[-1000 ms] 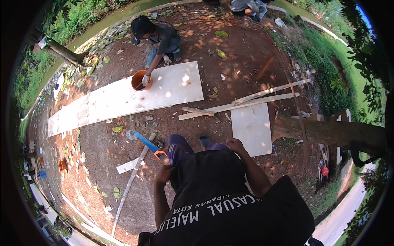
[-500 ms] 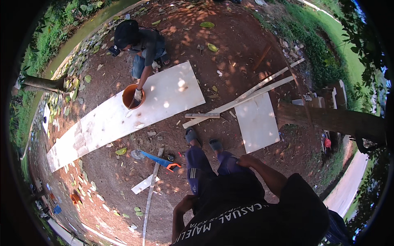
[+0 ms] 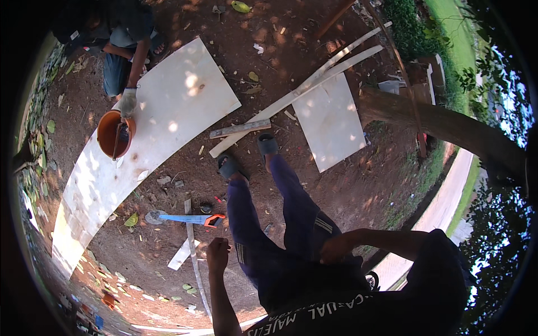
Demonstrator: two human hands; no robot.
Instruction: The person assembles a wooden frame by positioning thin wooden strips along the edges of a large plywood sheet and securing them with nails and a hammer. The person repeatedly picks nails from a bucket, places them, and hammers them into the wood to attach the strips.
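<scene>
Wood close by: standing steadily among loose pieces

Directions are read from the centre of the view, largest item first. The long white board (image 3: 168, 112) lies flat on the brown ground (image 3: 342, 196), from about 8 to 11 o'clock. A tree trunk (image 3: 448, 120) reaches in near 3 o'clock, and a co-worker (image 3: 126, 45) crouches near 11 o'clock. Two long battens (image 3: 336, 73) lie at 1 o'clock, next to a small white panel (image 3: 330, 123) at 2 o'clock. The purple trousers (image 3: 297, 196), worn by the standing person, fill the space around 5 to 6 o'clock. An orange bucket (image 3: 105, 131) stands on the board towards 9 o'clock. The blue saw (image 3: 188, 219) rests across a thin batten (image 3: 192, 246) at 8 o'clock, its orange-and-black handle towards the legs. The right hand (image 3: 336, 247), between 4 and 5 o'clock, is at the thigh of the trousers; whether its fingers pinch the cloth cannot be told. The left hand (image 3: 218, 255), at 7 o'clock, hangs apart from the saw, apparently bare of any tool; how tightly its fingers curl is too dark to tell. Judged from this posture, good practice means level footing, sandals (image 3: 228, 167) clear of the battens, a light right-hand touch, and the left hand free for balance.
</scene>
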